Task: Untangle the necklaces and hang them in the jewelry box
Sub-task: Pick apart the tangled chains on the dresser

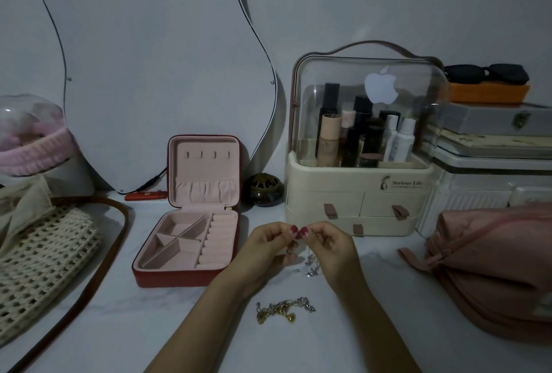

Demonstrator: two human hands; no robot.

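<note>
Our left hand and right hand pinch a silver necklace between fingertips, right of the open jewelry box; a gold chain tangle lies nearer.

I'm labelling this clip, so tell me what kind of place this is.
Most likely a dressing or vanity table at home. A curvy mirror leans at the back, a clear-lidded cosmetics organiser holds bottles, and an open jewelry box sits on the tabletop.

Cream cosmetics organizer right of small dark pot; woven bag far left; pink pouch far right.
</note>
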